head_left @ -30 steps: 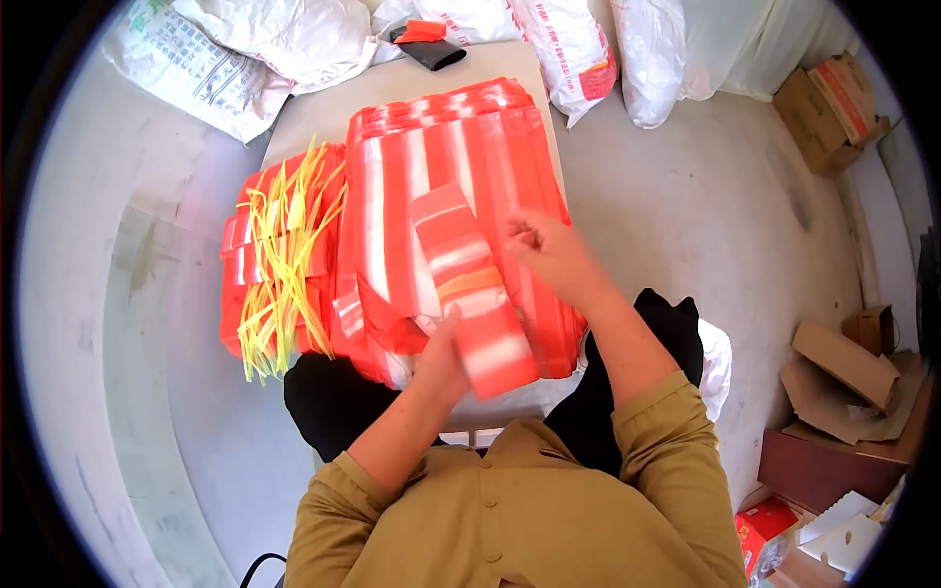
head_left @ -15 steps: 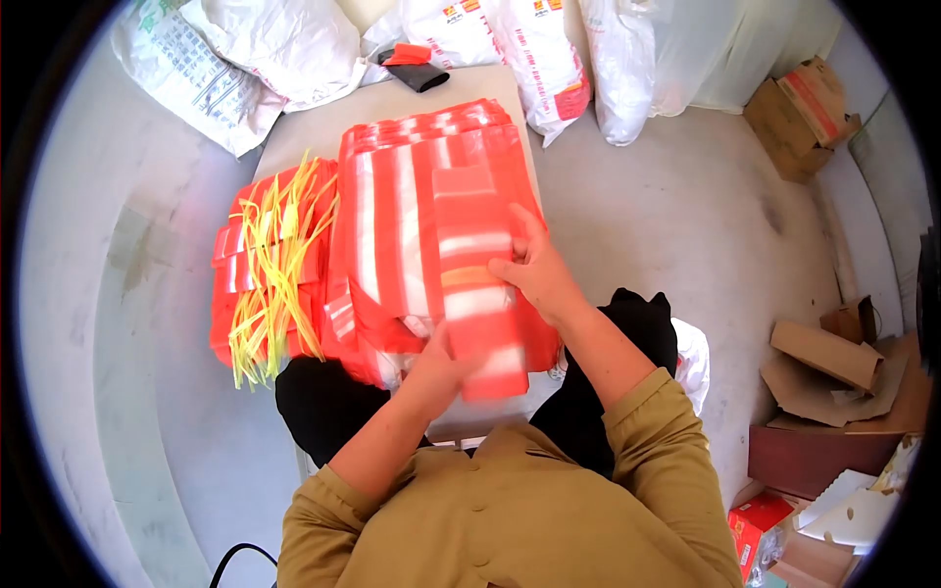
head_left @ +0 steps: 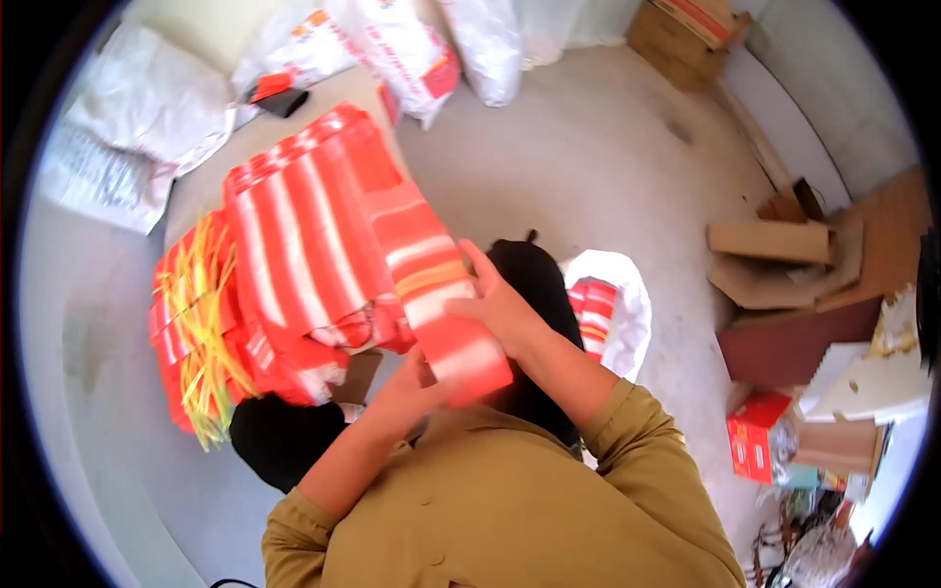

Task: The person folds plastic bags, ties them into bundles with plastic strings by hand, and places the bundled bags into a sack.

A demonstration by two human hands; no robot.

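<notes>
A long folded red-and-white striped bundle (head_left: 423, 263) with an orange band round its middle is held between both hands. My left hand (head_left: 404, 392) grips its lower left edge, and my right hand (head_left: 498, 306) clasps its right side near the band. Left of the bundle lies a large stack of red-and-white striped plastic (head_left: 294, 225) on the table. Further left, yellow strips (head_left: 201, 323) lie across smaller red folded bundles (head_left: 172, 338). Beside my right leg, an open white sack (head_left: 632, 318) holds similar striped bundles (head_left: 593, 312).
White sacks (head_left: 162, 93) stand behind the table (head_left: 348, 90), which bears a black and red item (head_left: 280, 96) at its back. Cardboard boxes (head_left: 676, 44) sit at the back right. Opened cartons (head_left: 769, 243) and a red box (head_left: 753, 436) are at the right.
The view has swung right, bringing the white sack with bundles into sight. My right hand has closed on the banded bundle, which has moved rightward off the large stack toward my right leg.
</notes>
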